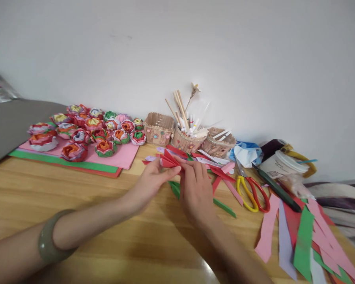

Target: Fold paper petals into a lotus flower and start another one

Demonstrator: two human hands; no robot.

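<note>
Both hands meet over the middle of the table, in front of the small baskets. My left hand point(149, 179) pinches a red folded paper point(169, 159), its thumb stretched toward the other hand. The fingers of my right hand point(197, 187) curl over the near side of the same red paper and hide part of it. Just behind and to the right lies a loose pile of folded paper strips point(221, 171) in red, white, pink and lilac. Green folded strips point(225, 207) lie on the table around my right hand.
Several layered paper flowers point(73, 152) sit on stacked coloured sheets point(124, 156) at left. Decorated baskets point(158, 132) stand along the wall, one holding sticks and pens. Rightward are scissors point(251, 193), a dark green knife-like tool point(279, 189), a lidded cup point(284, 163) and cut paper pieces point(303, 240).
</note>
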